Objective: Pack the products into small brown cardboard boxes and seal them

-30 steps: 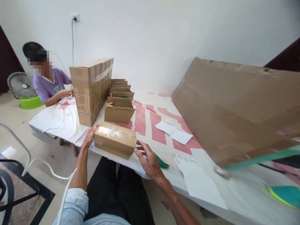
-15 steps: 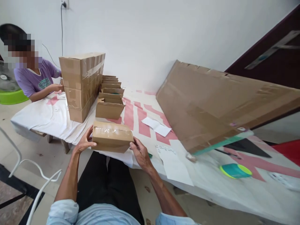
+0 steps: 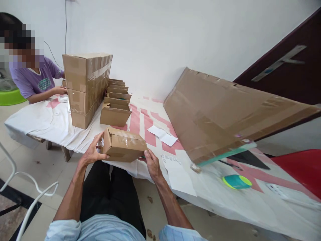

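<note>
Nearest the camera, light-blue sleeves and black trousers are seen. A taped cardboard box is held at both ends above the front edge of the table, just over the lap; whether its underside is touching the cloth cannot be told. Its left end is gripped by the left hand, with the thumb laid along the lower front and the fingers set behind the end. The right end is gripped by the right hand, whose thumb is placed by the corner and whose other fingers are partly hidden.

The table is covered by a white-and-pink cloth. To the right of the box, a white paper sheet is laid near the edge, and a teal-and-lime rounded item is placed farther right. Beyond the box, open cardboard boxes are lined up beside a stack of taped boxes. A creased paper is laid right of the row. A large cardboard panel is propped near the wall, and a co-worker is seated behind the stack.
</note>
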A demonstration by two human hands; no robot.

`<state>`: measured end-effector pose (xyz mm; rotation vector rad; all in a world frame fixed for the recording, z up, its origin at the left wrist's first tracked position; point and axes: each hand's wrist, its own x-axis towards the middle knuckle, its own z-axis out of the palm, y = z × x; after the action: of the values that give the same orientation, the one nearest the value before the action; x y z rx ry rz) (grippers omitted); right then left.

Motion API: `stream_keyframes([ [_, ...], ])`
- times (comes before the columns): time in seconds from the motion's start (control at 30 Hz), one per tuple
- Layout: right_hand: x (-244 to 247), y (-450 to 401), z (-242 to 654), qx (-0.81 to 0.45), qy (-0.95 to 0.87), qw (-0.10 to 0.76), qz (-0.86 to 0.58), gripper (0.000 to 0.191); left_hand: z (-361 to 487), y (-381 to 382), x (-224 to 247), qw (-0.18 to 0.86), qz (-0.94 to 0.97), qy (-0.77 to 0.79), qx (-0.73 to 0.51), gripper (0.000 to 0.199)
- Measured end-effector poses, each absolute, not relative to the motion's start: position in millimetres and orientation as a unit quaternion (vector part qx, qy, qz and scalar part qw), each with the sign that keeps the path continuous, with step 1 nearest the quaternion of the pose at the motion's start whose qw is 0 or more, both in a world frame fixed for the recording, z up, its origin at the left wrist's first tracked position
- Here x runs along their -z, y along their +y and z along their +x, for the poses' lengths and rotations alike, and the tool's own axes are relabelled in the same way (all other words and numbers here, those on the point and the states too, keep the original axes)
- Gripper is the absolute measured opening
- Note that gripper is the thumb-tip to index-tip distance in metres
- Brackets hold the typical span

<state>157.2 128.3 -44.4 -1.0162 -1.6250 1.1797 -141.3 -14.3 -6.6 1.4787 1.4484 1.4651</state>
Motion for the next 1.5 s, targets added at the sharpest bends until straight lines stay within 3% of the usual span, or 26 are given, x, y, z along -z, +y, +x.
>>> stream_keyframes([
  [0.33,58.9,135.6,164.9,-0.539,-0.582,0.461,-0.398,0.056,-127.6,-15.5,-6.0,0.231,0.588,0.561,-0.535,0.112],
  [0.63,59.4,132.8,165.7,-0.562,-0.578,0.44,-0.395,0.06,-128.7,-20.2,-16.3,0.186,0.594,0.579,-0.527,0.103],
  [0.7,47.7,133.6,165.4,-0.509,-0.6,0.45,-0.422,0.06,-127.4,-23.4,-23.9,0.165,0.602,0.582,-0.521,0.102],
  [0.8,7.5,130.5,160.2,-0.326,-0.673,0.506,-0.43,0.049,-120.6,-25.7,-36.0,0.133,0.621,0.582,-0.508,0.102],
  [0.9,-49.4,116.2,143.8,-0.145,-0.773,0.534,-0.309,0.029,-107.5,-23.6,-45.5,0.098,0.629,0.589,-0.498,0.104],
  [1.1,-121.9,81.7,101.8,0.065,-0.919,0.374,-0.108,0.013,-80.9,-20.1,-60.7,0.072,0.621,0.633,-0.457,0.104],
  [1.3,-131.8,77.5,92.6,0.172,-0.947,0.234,-0.138,0.008,-64.7,-16.8,-65.3,0.051,0.601,0.653,-0.458,0.097],
  [1.5,-133.0,78.3,88.2,0.19,-0.949,0.188,-0.168,0.01,-51.0,-13.8,-69.9,0.033,0.59,0.674,-0.443,0.092],
])
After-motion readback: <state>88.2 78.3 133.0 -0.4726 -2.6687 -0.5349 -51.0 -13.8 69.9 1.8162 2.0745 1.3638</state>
